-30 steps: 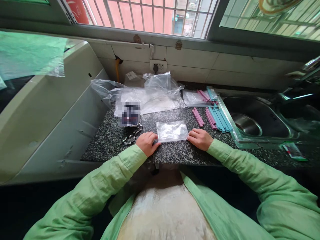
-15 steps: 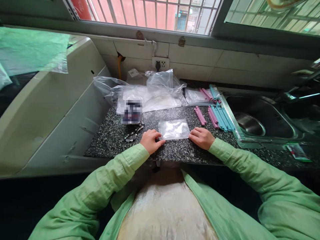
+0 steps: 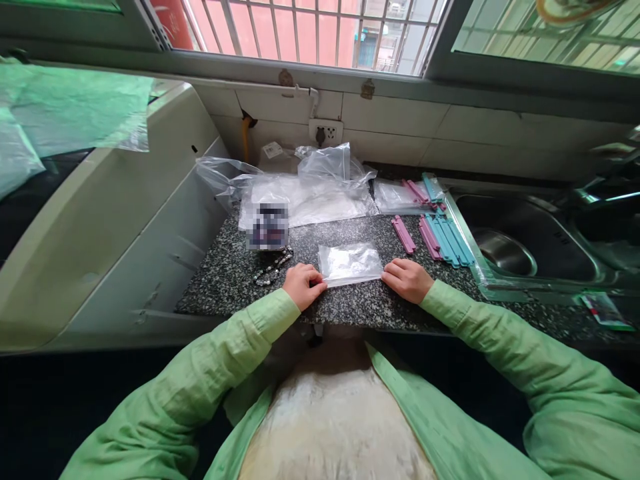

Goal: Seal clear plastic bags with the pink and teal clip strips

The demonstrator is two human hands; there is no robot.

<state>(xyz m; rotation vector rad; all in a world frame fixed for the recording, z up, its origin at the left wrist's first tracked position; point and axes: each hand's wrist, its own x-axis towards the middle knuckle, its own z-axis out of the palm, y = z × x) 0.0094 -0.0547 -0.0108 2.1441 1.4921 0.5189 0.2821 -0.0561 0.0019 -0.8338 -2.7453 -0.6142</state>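
Observation:
A small clear plastic bag (image 3: 350, 262) lies on the speckled black counter in front of me. My left hand (image 3: 303, 285) pinches its near left corner between thumb and fingers. At the near right corner, my right hand (image 3: 408, 280) is closed on the bag's edge, its thumb mostly hidden. Beyond the right hand lie pink sealing clips (image 3: 403, 235) and a row of blue sealing clips (image 3: 449, 240). A beaded strap (image 3: 273, 268) rests left of the bag, by a small item blurred out in the picture (image 3: 268, 227).
Large clear plastic bags (image 3: 320, 197) spread along the back of the counter (image 3: 220, 280). More clips lie on a flat bag (image 3: 400, 195) beside the steel sink (image 3: 530, 207). A pale appliance (image 3: 125, 220) stands left. A small packet (image 3: 606, 311) lies front right.
Both hands keep to the bag's near corners, and its near edge looks slightly straighter. The whole view has shifted a little; the other things stay in place.

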